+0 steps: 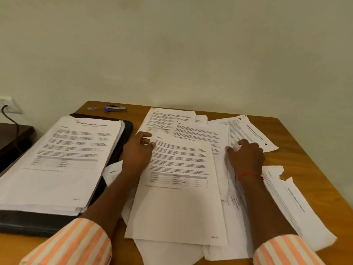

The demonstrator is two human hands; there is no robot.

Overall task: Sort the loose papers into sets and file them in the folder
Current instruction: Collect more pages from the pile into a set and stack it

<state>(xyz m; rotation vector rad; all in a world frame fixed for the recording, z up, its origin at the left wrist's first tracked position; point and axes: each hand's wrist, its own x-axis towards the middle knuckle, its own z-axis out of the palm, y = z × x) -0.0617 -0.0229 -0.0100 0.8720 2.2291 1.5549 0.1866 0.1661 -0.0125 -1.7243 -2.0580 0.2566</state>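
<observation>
1. The black folder (38, 224) lies open on the wooden table (305, 159) and carries a thick stack of filed papers (66, 159).
2. The loose papers (200, 131) lie in overlapping layers just right of the folder. The top sheet (177, 197) is the one nearest the folder.
3. The left hand (136, 152) is just right of the folder. Its bent fingers pinch the top sheet's upper left corner.
4. The right hand (246, 157) is farther right of the folder. Its curled fingers grip the edges of the loose papers beside the top sheet.
5. The stapler (116, 108) lies beyond the folder's far edge, apart from it.
</observation>
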